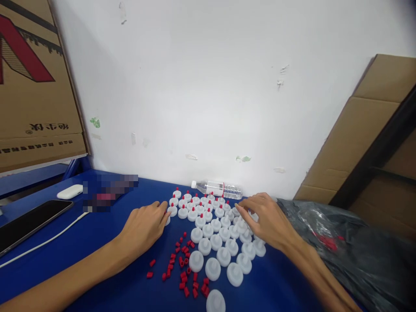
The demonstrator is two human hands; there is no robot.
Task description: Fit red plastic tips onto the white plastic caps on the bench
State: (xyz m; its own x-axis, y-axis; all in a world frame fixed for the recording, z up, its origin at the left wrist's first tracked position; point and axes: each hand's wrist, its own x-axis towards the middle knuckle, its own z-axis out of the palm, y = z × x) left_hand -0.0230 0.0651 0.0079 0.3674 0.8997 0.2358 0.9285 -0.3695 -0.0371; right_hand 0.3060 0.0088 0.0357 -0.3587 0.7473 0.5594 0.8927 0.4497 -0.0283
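Note:
Several white plastic caps stand in rows on the blue table; those at the far end carry small red tips. Loose red tips lie scattered at the near left of the rows. My left hand rests palm down at the left edge of the caps, fingers curled and touching a cap at the row's end. My right hand lies over the right side of the rows, fingers bent and pinched near a cap; whether anything sits between the fingertips is not visible.
A clear water bottle lies against the white wall. A dark plastic bag with red pieces sits at the right. A phone, a white cable and a white case lie at the left. Cardboard boxes stand at both sides.

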